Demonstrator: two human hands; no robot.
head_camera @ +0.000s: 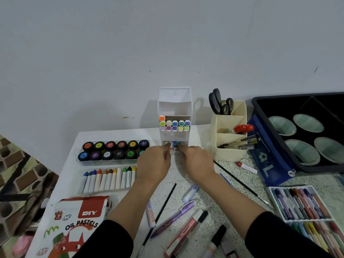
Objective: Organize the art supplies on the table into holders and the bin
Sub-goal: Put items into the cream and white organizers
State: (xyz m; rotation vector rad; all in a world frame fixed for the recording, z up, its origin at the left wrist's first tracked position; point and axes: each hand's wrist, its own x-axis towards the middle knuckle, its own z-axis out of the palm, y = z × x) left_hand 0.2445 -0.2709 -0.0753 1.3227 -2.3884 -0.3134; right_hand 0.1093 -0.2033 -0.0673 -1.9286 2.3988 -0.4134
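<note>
A white tiered holder (175,101) stands at the back of the table with several pastel-capped markers (175,123) stacked in its middle tier. Both hands reach its bottom compartment. My left hand (154,162) pinches a small white and red item at the left of that opening. My right hand (195,162) pinches a small blue and green item (176,144) at the right. A cream desk holder (229,146) to the right contains scissors (220,102), red markers (243,128) and pens. A black bin (260,108) at far right holds round paint palettes (297,151).
Jars of paint (113,150) and a tray of paint tubes (109,178) lie at left, an oil pastels box (78,226) in front. Loose pens, markers and thin brushes (186,213) are scattered near me. A crayon tray (305,207) and a blue pouch (268,164) sit at right.
</note>
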